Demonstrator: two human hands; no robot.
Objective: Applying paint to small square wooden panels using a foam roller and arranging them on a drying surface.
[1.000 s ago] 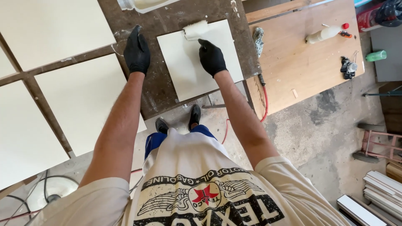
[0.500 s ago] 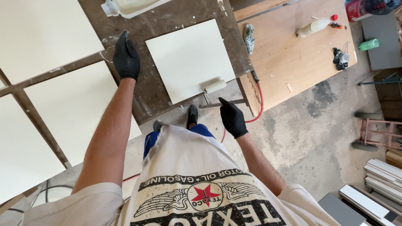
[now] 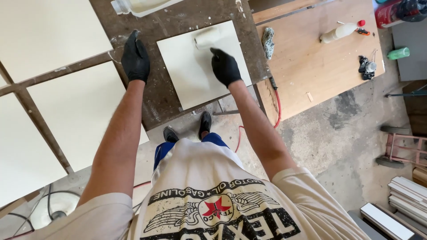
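Observation:
A square cream-painted panel [image 3: 191,75] lies on a dark, stained workbench [image 3: 160,102]. My right hand [image 3: 225,66], in a black glove, grips the handle of a small paint roller [image 3: 208,38] whose cream sleeve rests on the far part of the panel. My left hand [image 3: 135,58], also in a black glove, lies flat on the bench just left of the panel, fingers together and holding nothing.
Large cream panels [image 3: 49,31] on a rack fill the left side. A paint tray [image 3: 142,5] sits at the bench's far edge. A wooden table [image 3: 311,71] on the right carries a rag, a squeeze bottle and small items. A red hose runs on the concrete floor.
My right hand pulled the roller back to the panel's near edge half a second ago and has pushed it forward to the far part again. My left hand stayed planted.

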